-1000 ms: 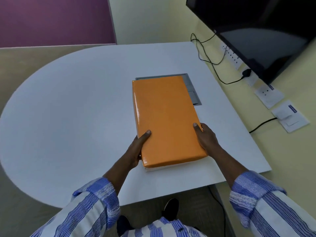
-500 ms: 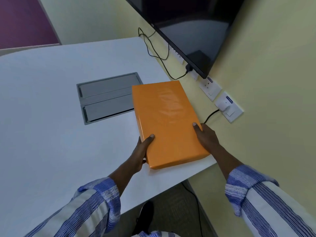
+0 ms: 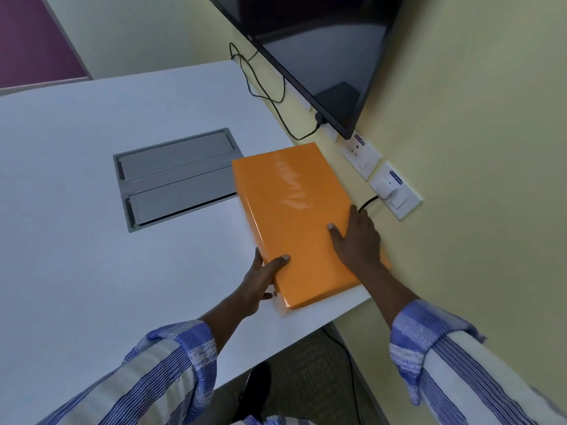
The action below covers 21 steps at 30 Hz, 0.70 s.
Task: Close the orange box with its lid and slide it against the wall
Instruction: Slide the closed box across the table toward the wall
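The left hand (image 3: 260, 282) clamps the near left corner of the orange box (image 3: 294, 219), thumb lying on top of the lid and the other fingers tucked down along the side by the bench (image 3: 76, 240). The right hand (image 3: 357, 240) lies mostly flat on the lid near its right edge, thumb spread across the top and the fingers bent over the side that faces the wall (image 3: 475, 179); it presses on the box rather than closing round it. Both forearms come out of rolled-back blue and white striped sleeves (image 3: 171, 363).

The box is closed, its glossy orange lid seated over it, and it lies flat on the white bench at the right-hand edge, its long right side along the yellow wall. Whether it actually touches the wall cannot be told, since the right hand covers part of that edge. The box's far left corner just overlaps the grey hatch (image 3: 178, 179) set flush into the bench top.

Farther off, two white wall sockets (image 3: 395, 191) sit on the wall just beyond the box, one with a plug and black cable (image 3: 366, 202) running down behind the bench. Above them hangs a dark screen (image 3: 310, 56), with more black cable (image 3: 264, 87) looping down the wall beneath it.
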{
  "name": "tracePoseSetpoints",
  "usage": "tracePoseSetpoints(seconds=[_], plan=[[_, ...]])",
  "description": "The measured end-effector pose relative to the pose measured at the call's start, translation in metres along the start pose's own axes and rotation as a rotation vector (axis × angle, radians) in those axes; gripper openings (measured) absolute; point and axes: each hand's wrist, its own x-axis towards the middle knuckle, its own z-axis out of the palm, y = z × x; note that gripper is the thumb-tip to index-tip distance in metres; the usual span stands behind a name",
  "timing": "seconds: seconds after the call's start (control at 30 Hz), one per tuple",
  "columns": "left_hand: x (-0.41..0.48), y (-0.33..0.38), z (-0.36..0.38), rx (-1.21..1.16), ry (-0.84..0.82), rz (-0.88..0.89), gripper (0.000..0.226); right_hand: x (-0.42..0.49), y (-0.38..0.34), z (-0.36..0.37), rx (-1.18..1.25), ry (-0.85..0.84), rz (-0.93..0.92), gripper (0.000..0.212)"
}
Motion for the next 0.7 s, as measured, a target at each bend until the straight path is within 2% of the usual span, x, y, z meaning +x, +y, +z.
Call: tracePoseSetpoints(seconds=[0.07,0.17,0.53,0.7], plan=[[0.002,0.004,0.008,0.018,-0.024,-0.014,0.106,-0.004,-0.018,0.004,-0.062,0.014,-0.136,0.083],[0.005,0.008,0.02,0.033,-0.057,-0.025,0.113,-0.014,-0.037,0.015,-0.075,-0.058,-0.279,0.08],[0.007,0.01,0.027,0.118,-0.106,-0.029,0.117,-0.028,-0.03,0.024,-0.199,-0.056,-0.251,0.077],[-0.008,0.019,0.006,0.239,-0.095,0.034,0.089,-0.029,-0.042,0.022,-0.162,-0.074,-0.22,0.079]])
